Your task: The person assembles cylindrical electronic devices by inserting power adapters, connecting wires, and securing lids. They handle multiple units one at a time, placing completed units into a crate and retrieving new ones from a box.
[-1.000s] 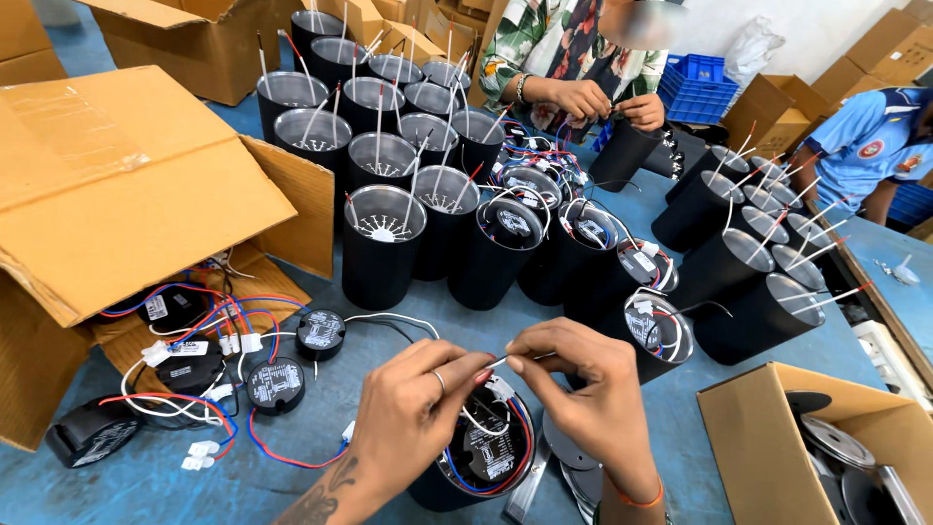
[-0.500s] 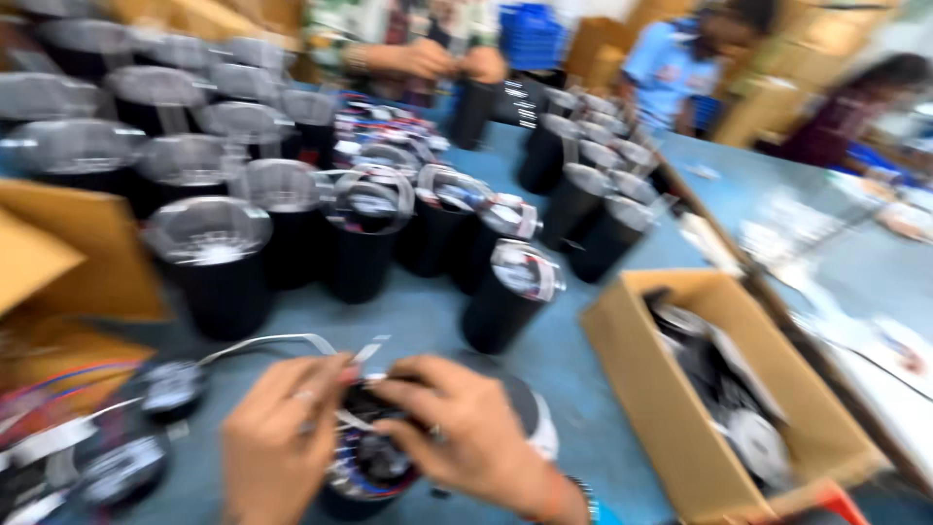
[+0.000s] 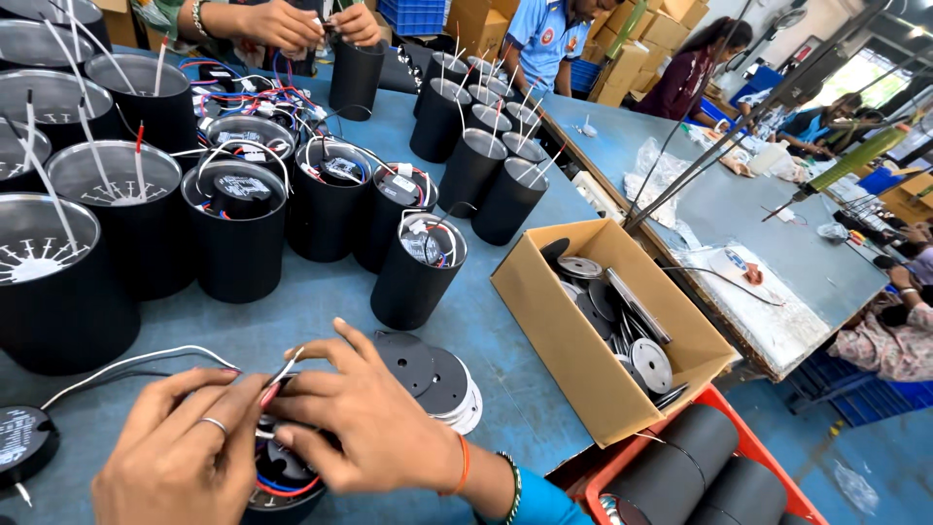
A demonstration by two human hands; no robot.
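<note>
Right of my hands I see an open brown cardboard box (image 3: 583, 340) holding round metal discs. Stacked brown cartons (image 3: 671, 29) stand at the far end of the table, beside blue plastic crates (image 3: 413, 15). Small white labels (image 3: 403, 183) sit on the drivers inside the black cylinders.

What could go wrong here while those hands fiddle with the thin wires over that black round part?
The wires pinched between the left hand and right hand look thin, so a hard tug might snap them or pull them loose. The stack of black discs lies right beside the right hand, so a sideways move could scatter it. The black cylinder stands close behind, where a lifted hand might knock it over.
</note>
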